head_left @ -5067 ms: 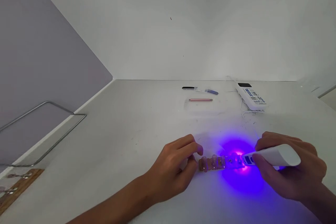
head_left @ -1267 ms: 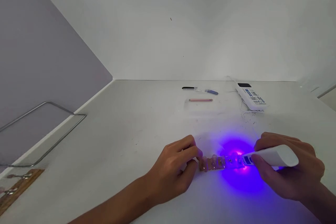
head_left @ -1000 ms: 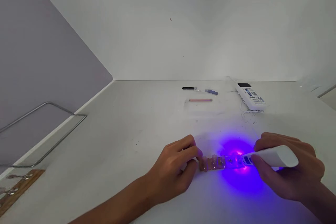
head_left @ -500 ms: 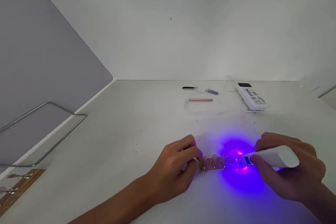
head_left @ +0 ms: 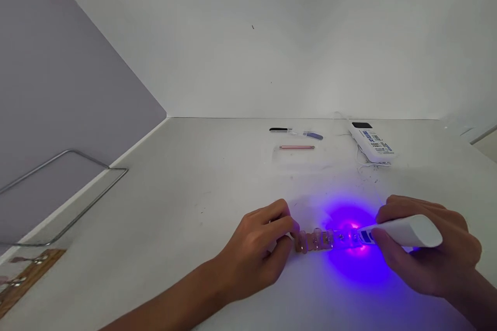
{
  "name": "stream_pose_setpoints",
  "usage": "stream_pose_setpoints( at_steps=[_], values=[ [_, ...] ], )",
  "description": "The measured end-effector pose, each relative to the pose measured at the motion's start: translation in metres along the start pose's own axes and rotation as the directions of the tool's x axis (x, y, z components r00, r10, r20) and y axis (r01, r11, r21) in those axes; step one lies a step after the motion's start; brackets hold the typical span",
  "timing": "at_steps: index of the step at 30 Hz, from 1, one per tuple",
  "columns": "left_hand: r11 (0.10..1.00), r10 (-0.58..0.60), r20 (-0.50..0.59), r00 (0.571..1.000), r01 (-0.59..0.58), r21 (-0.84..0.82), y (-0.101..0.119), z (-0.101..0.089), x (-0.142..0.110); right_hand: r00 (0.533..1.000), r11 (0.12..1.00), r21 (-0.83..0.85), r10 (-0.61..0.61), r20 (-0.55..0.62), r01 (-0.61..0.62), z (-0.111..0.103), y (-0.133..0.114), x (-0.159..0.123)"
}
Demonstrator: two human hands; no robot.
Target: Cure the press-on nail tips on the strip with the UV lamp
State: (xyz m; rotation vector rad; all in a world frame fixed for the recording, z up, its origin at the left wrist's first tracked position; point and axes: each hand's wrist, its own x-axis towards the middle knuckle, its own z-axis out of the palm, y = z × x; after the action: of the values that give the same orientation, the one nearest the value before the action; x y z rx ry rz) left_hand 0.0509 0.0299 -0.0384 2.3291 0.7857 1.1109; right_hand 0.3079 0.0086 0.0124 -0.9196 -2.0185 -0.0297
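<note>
My left hand pinches the left end of a row of false nails on a narrow strip lying on the white table. The nails are pinkish and clear, with small shiny decorations. Around a white handheld UV nail lamp my right hand is closed, thumb along its near side. The lamp's lit head points left over the strip's right end, throwing a violet glow over the nails and the tabletop. Glare makes the rightmost nails hard to make out.
Further back lie a black-handled tool, a blue-ended piece and a pink pen-like stick. A white device with a cable rests at back right. On the left are a metal wire frame and a wooden piece.
</note>
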Motion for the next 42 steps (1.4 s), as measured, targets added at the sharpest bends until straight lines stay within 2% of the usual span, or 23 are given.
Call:
stream_pose_setpoints(
  at_steps=[42],
  values=[
    [1.0,0.013,-0.013,1.0,-0.013,0.016,0.0002,0.0004,-0.0006,1.0,1.0,0.01,-0.01,-0.008,0.01,0.0004,0.0009,0.0016]
  ],
)
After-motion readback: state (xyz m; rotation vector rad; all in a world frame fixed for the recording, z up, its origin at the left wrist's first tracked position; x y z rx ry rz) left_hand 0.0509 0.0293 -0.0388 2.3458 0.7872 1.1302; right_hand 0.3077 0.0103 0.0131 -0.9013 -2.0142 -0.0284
